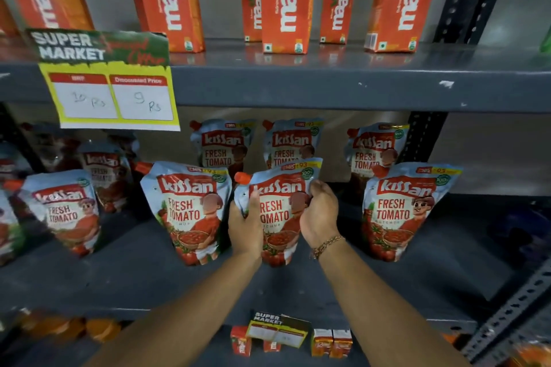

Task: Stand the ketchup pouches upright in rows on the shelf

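While steadied for standing, held pouch [275,211]: clamped from both sides, base down on the shelf [125,271], middle of the front row, well back from the front edge.
Left hand [244,229]: pressed flat against the pouch's left side, thumb across its face, probably to stop a leftward lean.
Right hand [319,214]: wrapped round the right side, fingers curled over the upper corner, likely squaring the top.
Neighbour pouch [190,211]: stood just beside on the left, nearly touching.
Right pouch [402,211]: stood apart toward the right end, gap left between.
Back row [290,143]: three pouches upright against the rear, directly behind.
Left end: more pouches, tilted, blurred.
Judgement: placed to line up with the pouch behind; soft bag likely to sag once released.
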